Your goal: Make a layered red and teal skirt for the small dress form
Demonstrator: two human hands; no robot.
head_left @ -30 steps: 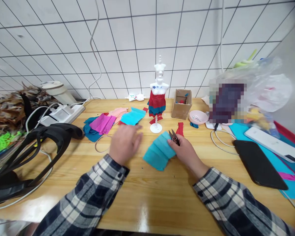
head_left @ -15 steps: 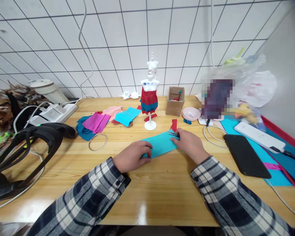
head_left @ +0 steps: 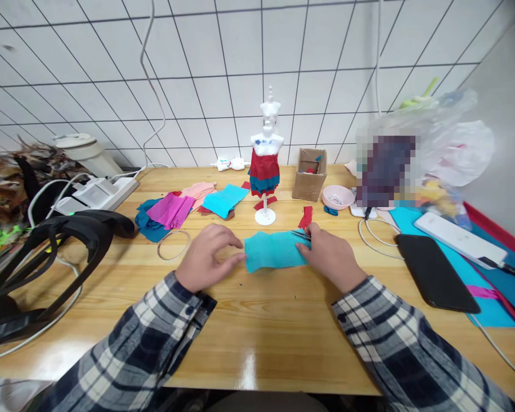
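Note:
A turquoise strip of thin, crinkled cloth or paper (head_left: pixel 274 252) lies in front of me. My right hand (head_left: pixel 330 256) is closed at its right end, with the thumb on the strip and a slim pointed metal tool (head_left: pixel 301 234) in the fingers. Whether that tool is scissors or tweezers is hidden by the hand. My left hand (head_left: pixel 208 257) is open, thumb and fingers apart, beside the strip's left edge and holding nothing. Behind the strip stands a small white dress form (head_left: pixel 267 146) wearing a red and blue layered skirt (head_left: pixel 265 171).
Coloured scraps (head_left: pixel 171 212) and a hair-tie-like ring (head_left: pixel 173 245) lie to the left, near a black headset (head_left: pixel 81 229). A cardboard box (head_left: pixel 309 182), pink bowl (head_left: pixel 339 197), and red scrap (head_left: pixel 305 217) are at back right. A black phone (head_left: pixel 438 272) lies on the right.
My left hand has let go of the strip and moved left, its fingers spreading. The strip's left end is now uncovered. My right hand stays at the right end.

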